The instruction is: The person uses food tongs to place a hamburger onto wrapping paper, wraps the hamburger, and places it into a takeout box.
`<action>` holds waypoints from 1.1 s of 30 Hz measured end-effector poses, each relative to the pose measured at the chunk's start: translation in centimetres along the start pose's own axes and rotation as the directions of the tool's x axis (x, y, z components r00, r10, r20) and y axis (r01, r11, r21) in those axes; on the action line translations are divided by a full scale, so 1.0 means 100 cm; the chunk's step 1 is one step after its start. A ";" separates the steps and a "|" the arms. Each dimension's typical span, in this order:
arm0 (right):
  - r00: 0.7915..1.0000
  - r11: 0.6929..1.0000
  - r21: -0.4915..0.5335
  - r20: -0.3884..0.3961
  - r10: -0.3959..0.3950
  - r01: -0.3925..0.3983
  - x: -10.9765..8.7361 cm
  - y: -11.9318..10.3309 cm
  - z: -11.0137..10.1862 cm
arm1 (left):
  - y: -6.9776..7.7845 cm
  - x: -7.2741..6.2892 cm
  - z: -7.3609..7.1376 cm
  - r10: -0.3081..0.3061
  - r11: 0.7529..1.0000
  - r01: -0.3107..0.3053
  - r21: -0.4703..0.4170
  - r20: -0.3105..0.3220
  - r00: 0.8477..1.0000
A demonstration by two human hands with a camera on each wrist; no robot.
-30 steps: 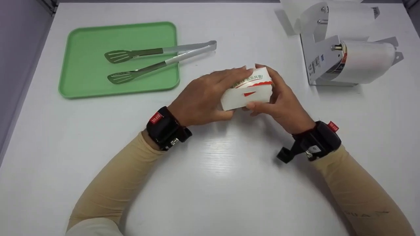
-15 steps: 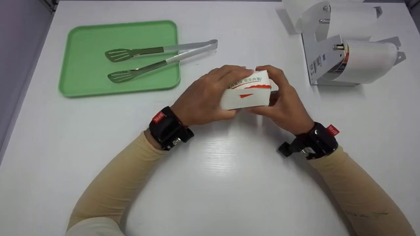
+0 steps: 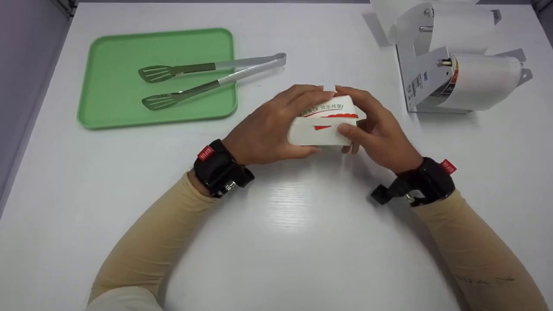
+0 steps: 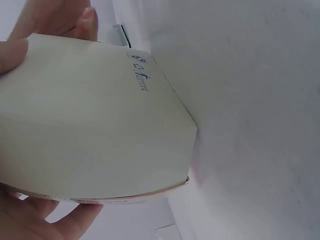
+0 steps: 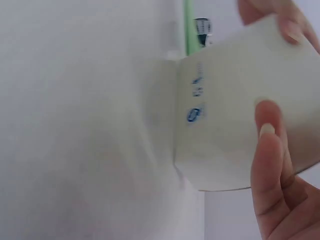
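A small white paper food box (image 3: 322, 137) with red trim and green lettering is held between both hands, low over the table. My left hand (image 3: 270, 127) grips its left end, fingers over the top and thumb along the lower front edge. At the right end, my right hand (image 3: 382, 134) pinches it, the thumb pressed on the front face and fingers round the back and below. A pale flap (image 3: 360, 114) sticks out at that end. In the left wrist view, the box's plain side (image 4: 100, 115) bears blue print; the right wrist view shows the same side (image 5: 220, 115).
A green tray (image 3: 112, 56) lies at the back left, with metal tongs (image 3: 194, 68) across it, their joined end past its right edge. At the back right stands a white metal holder (image 3: 421, 86) carrying rolls (image 3: 484, 82).
The box has turned slightly, its front edge now more level. My right thumb dipped below the box, then came up onto its front face. The flap at the right end has come into view.
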State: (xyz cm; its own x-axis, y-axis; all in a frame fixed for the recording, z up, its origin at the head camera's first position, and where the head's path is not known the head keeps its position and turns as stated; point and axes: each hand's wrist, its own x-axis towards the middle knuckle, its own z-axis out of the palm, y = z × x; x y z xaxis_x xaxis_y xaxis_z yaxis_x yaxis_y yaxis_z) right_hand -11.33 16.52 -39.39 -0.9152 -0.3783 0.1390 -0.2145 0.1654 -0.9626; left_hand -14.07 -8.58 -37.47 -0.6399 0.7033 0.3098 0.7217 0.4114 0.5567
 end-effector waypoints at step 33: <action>0.991 0.990 -0.056 0.012 -0.132 0.133 -0.001 -0.008 -0.011 | -0.004 -0.001 -0.007 0.216 0.976 -0.215 -0.026 0.083 0.973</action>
State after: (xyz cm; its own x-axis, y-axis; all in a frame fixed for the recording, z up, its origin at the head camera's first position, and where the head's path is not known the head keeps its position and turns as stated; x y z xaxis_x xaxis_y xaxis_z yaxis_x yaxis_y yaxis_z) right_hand -11.43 17.48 -38.41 -0.8748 -0.4073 0.2624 -0.3529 0.1645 -0.9211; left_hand -14.46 -9.16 -37.17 -0.4448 0.8210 0.3579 0.8351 0.2357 0.4971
